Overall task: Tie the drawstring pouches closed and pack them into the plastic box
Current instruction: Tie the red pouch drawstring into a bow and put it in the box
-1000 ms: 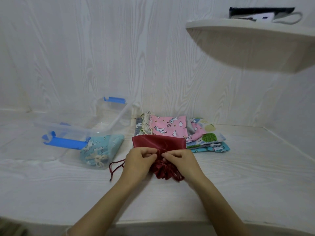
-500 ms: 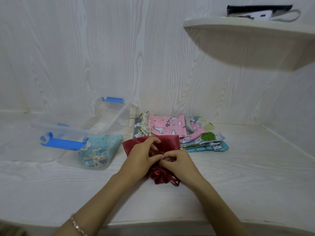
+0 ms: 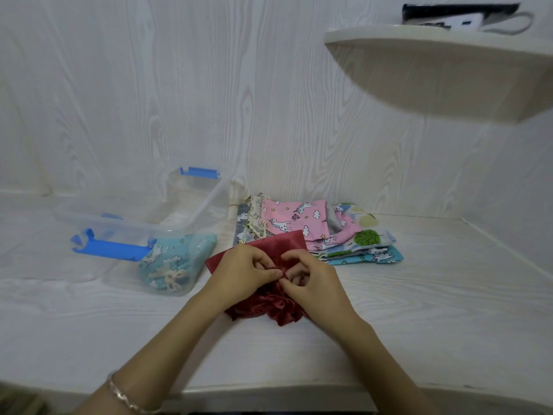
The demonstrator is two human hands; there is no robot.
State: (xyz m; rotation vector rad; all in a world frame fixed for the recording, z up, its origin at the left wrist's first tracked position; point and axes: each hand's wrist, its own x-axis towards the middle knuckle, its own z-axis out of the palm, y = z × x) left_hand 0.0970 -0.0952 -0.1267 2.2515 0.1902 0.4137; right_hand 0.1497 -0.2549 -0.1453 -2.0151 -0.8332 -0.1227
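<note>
A dark red satin pouch (image 3: pixel 263 307) lies on the white table in front of me, its gathered mouth toward me. My left hand (image 3: pixel 245 272) and my right hand (image 3: pixel 311 283) meet over its neck, and the fingertips of both pinch the drawstring there; the cord itself is hidden under my fingers. A clear plastic box (image 3: pixel 125 232) with blue latches stands at the left. A tied light blue pouch (image 3: pixel 176 262) lies in its near corner.
A pile of printed pouches (image 3: pixel 317 232), pink on top, lies just behind the red one. A white corner shelf (image 3: pixel 443 73) juts out at the upper right with a dark object on it. The table's front edge runs below my forearms.
The loose red cord that trailed left of the pouch is drawn in and out of sight. Both hands have closed together over the pouch's neck, and the pouch has turned a little.
</note>
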